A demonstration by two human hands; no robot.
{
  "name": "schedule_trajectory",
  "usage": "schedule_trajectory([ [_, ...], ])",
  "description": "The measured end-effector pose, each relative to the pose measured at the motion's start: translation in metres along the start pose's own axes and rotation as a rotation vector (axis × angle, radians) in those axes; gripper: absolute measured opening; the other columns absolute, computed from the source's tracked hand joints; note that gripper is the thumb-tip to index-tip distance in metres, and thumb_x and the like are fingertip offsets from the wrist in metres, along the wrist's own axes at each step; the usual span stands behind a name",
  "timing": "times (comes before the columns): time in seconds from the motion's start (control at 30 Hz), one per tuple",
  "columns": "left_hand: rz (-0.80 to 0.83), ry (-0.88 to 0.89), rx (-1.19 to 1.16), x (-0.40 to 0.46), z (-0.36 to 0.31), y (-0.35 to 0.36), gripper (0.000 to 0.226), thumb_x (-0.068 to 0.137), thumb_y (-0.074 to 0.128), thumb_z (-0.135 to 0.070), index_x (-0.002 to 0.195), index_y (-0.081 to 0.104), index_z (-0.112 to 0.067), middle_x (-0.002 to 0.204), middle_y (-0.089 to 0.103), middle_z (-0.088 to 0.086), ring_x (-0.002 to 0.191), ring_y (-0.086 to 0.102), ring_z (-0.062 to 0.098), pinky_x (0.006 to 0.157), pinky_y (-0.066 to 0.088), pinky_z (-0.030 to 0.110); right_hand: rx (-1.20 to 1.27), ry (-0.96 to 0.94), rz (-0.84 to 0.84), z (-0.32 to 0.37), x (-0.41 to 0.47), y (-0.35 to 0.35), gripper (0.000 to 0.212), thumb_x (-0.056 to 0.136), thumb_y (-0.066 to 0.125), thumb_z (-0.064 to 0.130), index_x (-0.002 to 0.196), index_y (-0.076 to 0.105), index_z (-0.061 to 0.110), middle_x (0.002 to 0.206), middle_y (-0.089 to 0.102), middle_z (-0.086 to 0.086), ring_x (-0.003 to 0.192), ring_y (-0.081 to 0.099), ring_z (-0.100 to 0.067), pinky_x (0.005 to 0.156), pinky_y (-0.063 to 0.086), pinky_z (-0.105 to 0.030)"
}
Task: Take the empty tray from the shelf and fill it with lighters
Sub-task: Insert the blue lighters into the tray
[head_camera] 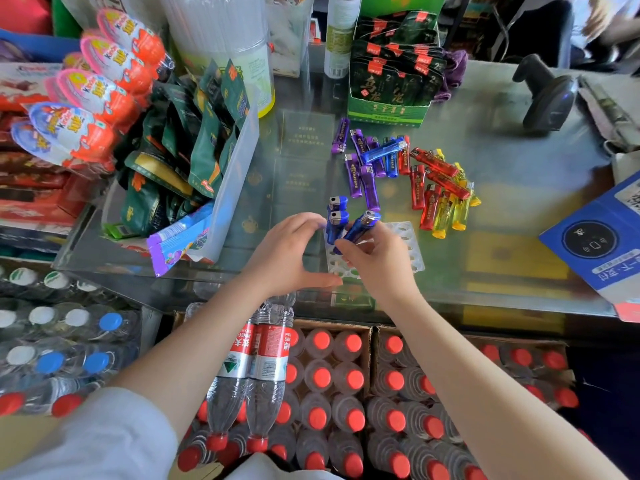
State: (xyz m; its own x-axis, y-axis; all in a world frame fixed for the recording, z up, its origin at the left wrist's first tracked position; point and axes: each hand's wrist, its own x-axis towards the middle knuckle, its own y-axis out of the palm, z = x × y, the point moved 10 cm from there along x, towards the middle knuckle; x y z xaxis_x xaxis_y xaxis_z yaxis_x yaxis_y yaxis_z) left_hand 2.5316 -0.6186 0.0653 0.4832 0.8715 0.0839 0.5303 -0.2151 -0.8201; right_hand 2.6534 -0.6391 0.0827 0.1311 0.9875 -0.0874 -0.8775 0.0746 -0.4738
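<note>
So the tray (410, 247) is already off the shelf and parked on the glass counter (512, 174), pretty much dead centre of the view, at about 12 o'clock from the two hands. Filling has only just been started: two blue lighters (336, 216) are stood upright in the tray's far-left corner, and a third blue lighter (360, 227) is being tilted in beside them. Nearly every other socket that can be seen is still empty, so most of the job is judged to be left.

The third lighter is pinched near its lower body between the thumb and curled fingers of the right hand (379, 268). The left hand (289, 258) is held at about 9 o'clock of the tray, fingers curved with the tips touching or nearly touching the standing lighters, thumb stretched out along the tray's near edge. Whether anything is actually gripped there can't be told; it reads more like steadying.

The loose pile of lighters (412, 174) is spread at 12 to 1 o'clock from the tray: purple ones on the left, a few blue, then red, then yellow on the right.

Material-wise, the tray is thin clear moulded plastic with rows of rounded holes. The lighters are translucent glossy plastic, slim and rounded, with shiny metal caps. The counter is smooth, reflective glass, so sliding should be expected.
</note>
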Motion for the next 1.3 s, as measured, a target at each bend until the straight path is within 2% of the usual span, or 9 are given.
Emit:
schedule_trajectory([
  [0.2, -0.004, 0.009, -0.004, 0.001, -0.004, -0.002, 0.083, 0.058, 0.075, -0.057, 0.126, 0.048, -0.018, 0.130, 0.050, -0.002, 0.120, 0.044, 0.015, 0.103, 0.035, 0.034, -0.140, -0.115, -0.042, 0.013, -0.002, 0.008, 0.025, 0.076, 0.064, 0.008, 0.100, 0.057, 0.013, 0.088, 0.065, -0.010, 0.079, 0.061, -0.025, 0.068, 0.045, -0.030],
  [0.3, 0.003, 0.008, -0.002, 0.001, -0.005, -0.002, 0.082, 0.059, 0.071, -0.059, 0.126, 0.048, -0.018, 0.131, 0.050, -0.001, 0.120, 0.044, 0.015, 0.103, 0.034, 0.033, -0.230, -0.174, -0.057, 0.019, -0.001, 0.012, 0.022, 0.078, 0.063, 0.007, 0.100, 0.059, 0.007, 0.088, 0.058, -0.011, 0.080, 0.056, -0.028, 0.067, 0.038, -0.028],
  [0.43, -0.009, 0.022, -0.025, 0.000, -0.007, -0.004, 0.081, 0.058, 0.061, -0.065, 0.123, 0.049, -0.018, 0.127, 0.052, -0.001, 0.117, 0.046, 0.016, 0.100, 0.036, 0.031, -0.382, -0.256, -0.054, 0.022, -0.003, 0.017, 0.037, 0.080, 0.064, 0.013, 0.116, 0.054, 0.011, 0.094, 0.060, -0.011, 0.085, 0.054, -0.027, 0.066, 0.037, -0.030],
  [0.7, -0.001, 0.006, -0.017, 0.000, -0.005, -0.002, 0.084, 0.057, 0.064, -0.065, 0.124, 0.048, -0.018, 0.129, 0.050, -0.001, 0.118, 0.045, 0.017, 0.100, 0.035, 0.033, -0.348, -0.287, -0.041, 0.015, 0.002, 0.015, 0.036, 0.075, 0.069, 0.017, 0.110, 0.057, 0.015, 0.087, 0.064, -0.006, 0.085, 0.057, -0.028, 0.068, 0.045, -0.036],
  [0.87, -0.002, -0.008, -0.014, 0.001, -0.003, -0.003, 0.085, 0.056, 0.069, -0.063, 0.123, 0.048, -0.015, 0.127, 0.049, 0.000, 0.120, 0.040, 0.017, 0.099, 0.028, 0.025, -0.297, -0.282, 0.151, 0.017, 0.011, 0.011, 0.058, 0.069, 0.077, 0.022, 0.120, 0.051, 0.013, 0.090, 0.055, 0.004, 0.068, 0.045, 0.000, 0.063, 0.031, -0.019],
  [0.93, -0.012, -0.029, -0.009, 0.002, 0.000, -0.006, 0.083, 0.056, 0.070, -0.061, 0.122, 0.048, -0.015, 0.126, 0.047, -0.001, 0.125, 0.032, 0.019, 0.103, 0.023, 0.026, -0.278, -0.324, 0.210, 0.023, 0.018, -0.003, 0.044, 0.073, 0.074, 0.024, 0.112, 0.059, 0.013, 0.095, 0.053, 0.006, 0.068, 0.045, 0.005, 0.062, 0.035, -0.012],
  [1.03, -0.008, -0.072, 0.027, 0.005, 0.004, -0.013, 0.080, 0.060, 0.075, -0.053, 0.124, 0.045, -0.015, 0.132, 0.042, -0.001, 0.130, 0.020, 0.016, 0.105, 0.013, 0.024, -0.148, -0.220, 0.148, 0.019, 0.040, -0.029, 0.017, 0.088, 0.055, 0.026, 0.101, 0.063, 0.016, 0.083, 0.059, 0.011, 0.062, 0.053, 0.003, 0.057, 0.039, -0.010],
  [1.17, 0.021, -0.090, 0.051, 0.011, 0.010, -0.014, 0.086, 0.062, 0.071, -0.058, 0.130, 0.041, -0.015, 0.138, 0.036, -0.001, 0.132, 0.016, 0.013, 0.104, 0.009, 0.022, -0.285, -0.129, -0.083, 0.013, 0.085, -0.042, 0.026, 0.093, 0.043, 0.018, 0.117, 0.054, 0.014, 0.099, 0.065, -0.009, 0.072, 0.054, -0.015, 0.062, 0.043, -0.027],
  [1.3, -0.015, -0.061, 0.056, 0.010, 0.015, -0.017, 0.092, 0.057, 0.052, -0.071, 0.128, 0.046, -0.012, 0.134, 0.044, 0.003, 0.126, 0.027, 0.015, 0.104, 0.015, 0.022, -0.641, -0.123, -0.111, 0.016, 0.126, -0.032, 0.035, 0.096, 0.031, 0.025, 0.129, 0.040, 0.019, 0.100, 0.063, -0.015, 0.076, 0.053, -0.028, 0.057, 0.039, -0.031],
])
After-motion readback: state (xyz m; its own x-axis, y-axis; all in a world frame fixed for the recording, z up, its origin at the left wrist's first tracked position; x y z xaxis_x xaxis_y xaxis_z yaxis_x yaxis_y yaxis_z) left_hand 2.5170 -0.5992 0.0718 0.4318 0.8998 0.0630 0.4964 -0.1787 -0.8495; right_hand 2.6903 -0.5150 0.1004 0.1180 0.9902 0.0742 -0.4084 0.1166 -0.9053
